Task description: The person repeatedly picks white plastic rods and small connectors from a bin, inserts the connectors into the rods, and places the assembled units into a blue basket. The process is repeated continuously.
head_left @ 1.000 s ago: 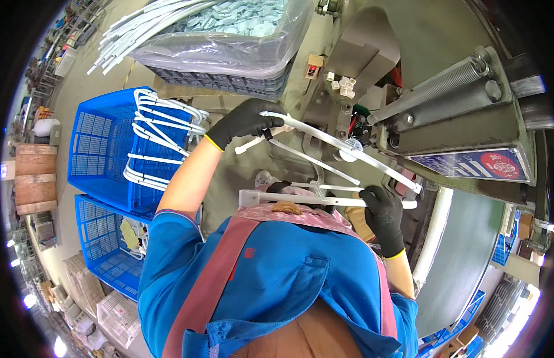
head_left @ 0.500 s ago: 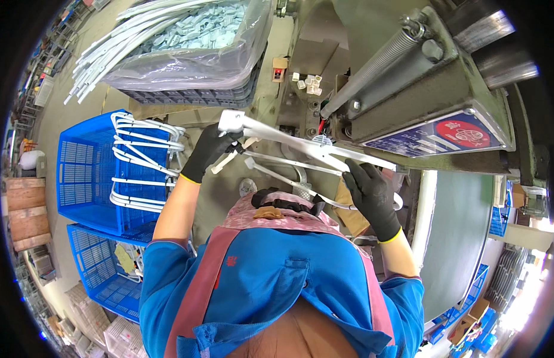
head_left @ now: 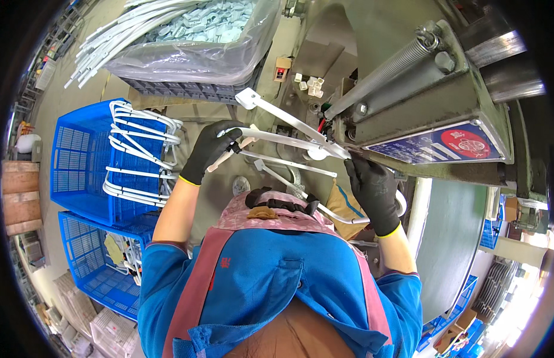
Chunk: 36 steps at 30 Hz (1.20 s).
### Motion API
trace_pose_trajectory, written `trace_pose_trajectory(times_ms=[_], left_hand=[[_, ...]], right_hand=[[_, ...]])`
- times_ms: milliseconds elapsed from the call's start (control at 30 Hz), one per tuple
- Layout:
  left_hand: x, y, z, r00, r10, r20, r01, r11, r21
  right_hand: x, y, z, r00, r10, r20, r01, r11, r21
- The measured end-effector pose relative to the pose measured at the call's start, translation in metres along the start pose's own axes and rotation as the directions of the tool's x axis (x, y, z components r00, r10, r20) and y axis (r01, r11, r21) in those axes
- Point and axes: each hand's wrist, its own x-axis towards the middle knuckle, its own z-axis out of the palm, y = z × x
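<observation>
The left hand (head_left: 210, 152), in black glove, is closed around a white tube (head_left: 277, 138); the right hand (head_left: 373, 190), gloved also, grips the right end of a flat-ended white bar (head_left: 292, 122). Both pieces are near the green-grey machine (head_left: 426, 107). Leftward, bent tubes (head_left: 139, 173) rest at a blue crate (head_left: 80, 143).
</observation>
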Motion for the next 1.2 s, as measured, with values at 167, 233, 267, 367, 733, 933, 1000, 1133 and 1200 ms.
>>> trace_pose_trajectory(times_ms=[167, 233, 267, 367, 733, 933, 1000, 1133, 1200], left_hand=[[0.001, -0.002, 0.000, 0.999, -0.041, 0.001, 0.041, 0.998, -0.049], [0.003, -0.005, -0.001, 0.999, -0.050, -0.004, 0.050, 0.998, -0.047], [0.004, -0.006, -0.001, 0.999, -0.042, -0.007, 0.042, 0.998, -0.044], [0.008, -0.012, -0.003, 1.000, 0.018, 0.021, -0.016, 0.996, -0.085], [0.007, 0.003, 0.006, 0.958, 0.271, -0.098, -0.242, 0.942, 0.232], [-0.005, 0.037, 0.084, 0.879, 0.462, 0.120, -0.477, 0.862, 0.174], [-0.002, 0.044, 0.107, 0.918, 0.374, 0.129, -0.381, 0.924, 0.031], [0.017, 0.051, 0.125, 0.727, 0.636, 0.257, -0.685, 0.645, 0.339], [0.026, 0.052, 0.130, 0.704, 0.634, 0.319, -0.707, 0.587, 0.394]], right_hand=[[-0.005, -0.005, 0.001, 0.997, 0.060, 0.054, -0.062, 0.997, 0.036], [-0.007, -0.006, -0.003, 0.973, 0.102, 0.209, -0.118, 0.991, 0.066], [-0.010, -0.005, -0.007, 0.933, 0.124, 0.338, -0.163, 0.982, 0.090], [-0.021, -0.003, -0.016, 0.834, 0.029, 0.550, -0.255, 0.906, 0.338], [-0.063, -0.030, 0.038, 0.931, 0.177, 0.320, -0.322, 0.813, 0.486], [-0.066, -0.021, 0.037, 0.880, 0.178, 0.440, -0.394, 0.792, 0.467], [-0.067, -0.019, 0.039, 0.874, 0.185, 0.450, -0.408, 0.782, 0.471], [-0.067, -0.008, 0.046, 0.917, 0.106, 0.384, -0.282, 0.853, 0.438], [-0.064, -0.002, 0.048, 0.940, 0.047, 0.338, -0.188, 0.899, 0.397]])
